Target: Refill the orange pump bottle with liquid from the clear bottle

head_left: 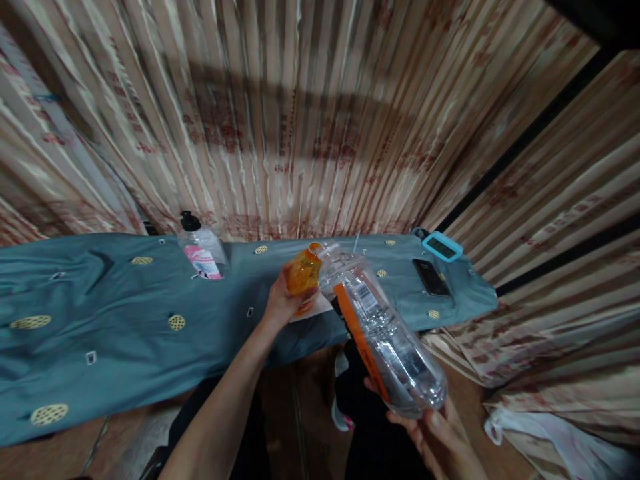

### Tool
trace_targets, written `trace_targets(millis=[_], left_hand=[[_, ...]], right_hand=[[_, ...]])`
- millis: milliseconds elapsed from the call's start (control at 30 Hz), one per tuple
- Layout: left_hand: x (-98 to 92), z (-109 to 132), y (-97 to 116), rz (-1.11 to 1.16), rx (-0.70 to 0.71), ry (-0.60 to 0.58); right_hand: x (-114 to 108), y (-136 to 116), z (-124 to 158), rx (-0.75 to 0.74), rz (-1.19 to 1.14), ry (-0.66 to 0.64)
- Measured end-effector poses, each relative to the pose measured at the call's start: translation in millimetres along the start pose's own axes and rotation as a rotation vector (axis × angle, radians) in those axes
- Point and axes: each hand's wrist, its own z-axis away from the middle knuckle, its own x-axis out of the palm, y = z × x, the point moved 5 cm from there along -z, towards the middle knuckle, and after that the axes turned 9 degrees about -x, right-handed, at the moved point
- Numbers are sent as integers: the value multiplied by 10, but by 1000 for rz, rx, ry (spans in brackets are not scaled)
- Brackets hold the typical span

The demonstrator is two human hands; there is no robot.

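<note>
My left hand is wrapped round a small orange bottle, its open mouth turned up and to the right. A large clear plastic bottle with an orange label lies tilted across the middle, its neck down beside the orange bottle's mouth. Whether the two mouths touch, I cannot tell. My right hand grips the large bottle by its base. Under the orange bottle a white and orange sheet or packet is partly hidden. A clear pump bottle with a black top and pink label stands to the left.
A blue-green patterned cloth covers the long surface. At the right lie a dark phone and a blue-framed digital clock or timer. Pleated curtains hang behind. A white plastic bag rests at the lower right.
</note>
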Motion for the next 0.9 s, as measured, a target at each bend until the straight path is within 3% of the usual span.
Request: trace_targets(millis=[900], left_hand=[[-4, 17, 64, 45, -53, -7]], right_hand=[[90, -114, 110, -65, 12, 64]])
